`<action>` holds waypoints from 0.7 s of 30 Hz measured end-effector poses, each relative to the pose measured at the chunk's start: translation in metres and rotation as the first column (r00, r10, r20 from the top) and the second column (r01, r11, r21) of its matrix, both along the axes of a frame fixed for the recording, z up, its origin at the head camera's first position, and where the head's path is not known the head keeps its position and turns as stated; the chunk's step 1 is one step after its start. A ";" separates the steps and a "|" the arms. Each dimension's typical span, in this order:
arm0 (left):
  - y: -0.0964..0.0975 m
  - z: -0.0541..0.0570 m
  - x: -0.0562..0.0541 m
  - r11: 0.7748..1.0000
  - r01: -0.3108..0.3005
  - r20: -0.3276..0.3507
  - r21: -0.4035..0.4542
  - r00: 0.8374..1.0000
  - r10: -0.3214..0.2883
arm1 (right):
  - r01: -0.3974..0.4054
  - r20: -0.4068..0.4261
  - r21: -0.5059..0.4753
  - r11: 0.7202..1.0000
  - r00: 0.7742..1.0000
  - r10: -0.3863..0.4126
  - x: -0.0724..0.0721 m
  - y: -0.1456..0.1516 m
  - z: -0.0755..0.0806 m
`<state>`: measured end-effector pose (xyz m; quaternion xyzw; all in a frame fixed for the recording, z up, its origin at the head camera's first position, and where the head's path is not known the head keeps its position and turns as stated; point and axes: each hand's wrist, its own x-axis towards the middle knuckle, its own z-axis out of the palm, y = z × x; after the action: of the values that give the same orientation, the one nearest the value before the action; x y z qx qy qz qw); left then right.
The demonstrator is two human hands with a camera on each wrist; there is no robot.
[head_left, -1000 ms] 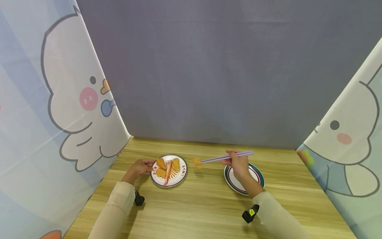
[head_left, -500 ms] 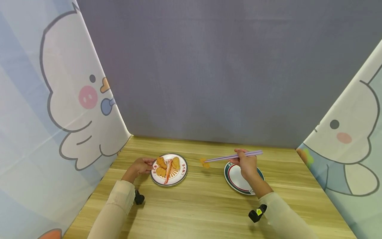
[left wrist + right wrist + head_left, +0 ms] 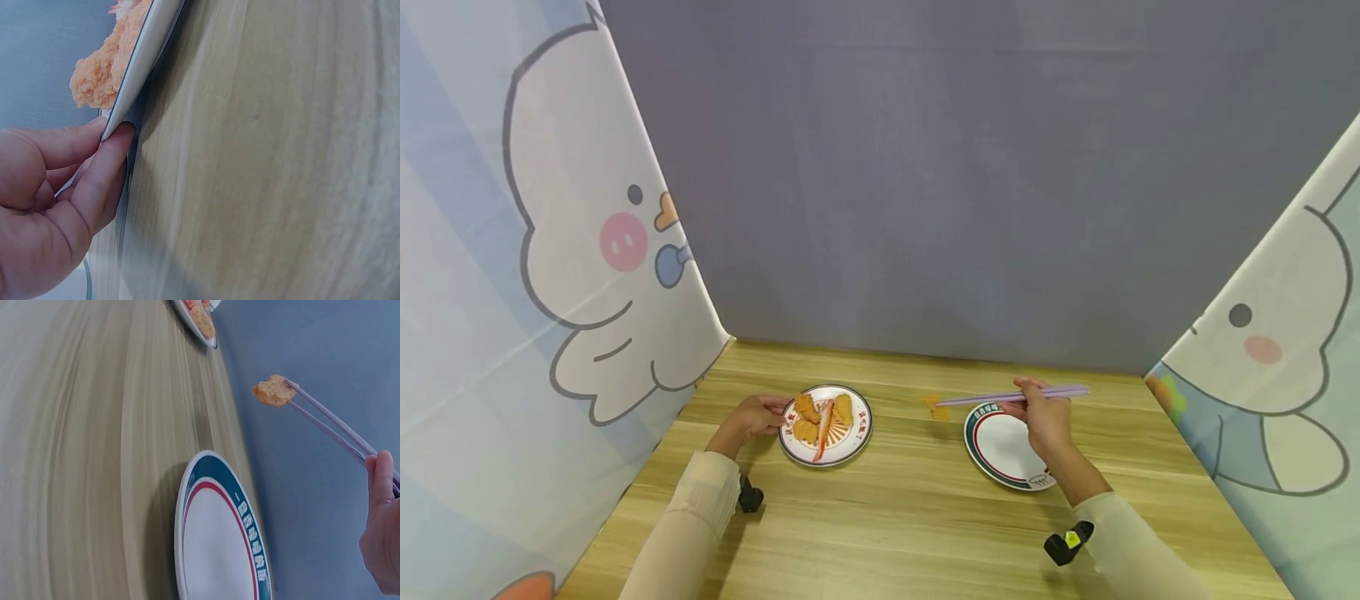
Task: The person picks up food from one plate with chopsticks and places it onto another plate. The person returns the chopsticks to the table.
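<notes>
My left hand [image 3: 762,417] pinches the rim of a white plate [image 3: 140,69] between thumb and fingers. On that plate lie several fried chicken pieces [image 3: 806,431] and a red-and-white crab stick [image 3: 823,432]. With my right hand [image 3: 1047,419] I hold lilac chopsticks [image 3: 1000,397], pointing left. Their tips grip a golden fried piece [image 3: 274,391], held up in the air left of a second plate. This green-rimmed plate [image 3: 1003,446] has a red ring and a bare white middle, and it sits partly beneath my right hand.
Both plates stand on a wood-grain table [image 3: 880,517]. A grey curtain [image 3: 910,192] rises behind the table's far edge. Cartoon-printed cloths [image 3: 587,192] hang along both sides. Each wrist wears a black camera [image 3: 1067,543].
My right hand has moved to the right, carrying the chopsticks and the fried piece toward the green-rimmed plate, more of which now shows. My left hand stays at its plate's rim.
</notes>
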<state>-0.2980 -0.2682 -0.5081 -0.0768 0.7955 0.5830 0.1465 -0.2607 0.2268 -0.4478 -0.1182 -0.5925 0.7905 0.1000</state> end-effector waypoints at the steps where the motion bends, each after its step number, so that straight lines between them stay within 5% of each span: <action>1: 0.000 0.000 0.000 1.000 0.002 0.000 0.000 1.000 -0.002 | 0.011 0.004 -0.004 1.000 1.000 -0.011 0.001 0.001 0.000; 21: -0.001 0.001 -0.001 1.000 0.017 -0.011 -0.002 1.000 -0.017 | 0.085 0.066 0.004 0.996 0.994 -0.085 0.016 0.038 -0.006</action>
<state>-0.2993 -0.2697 -0.5072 -0.0668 0.7976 0.5812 0.1470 -0.2443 0.2649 -0.4540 -0.1692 -0.5903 0.7810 0.1140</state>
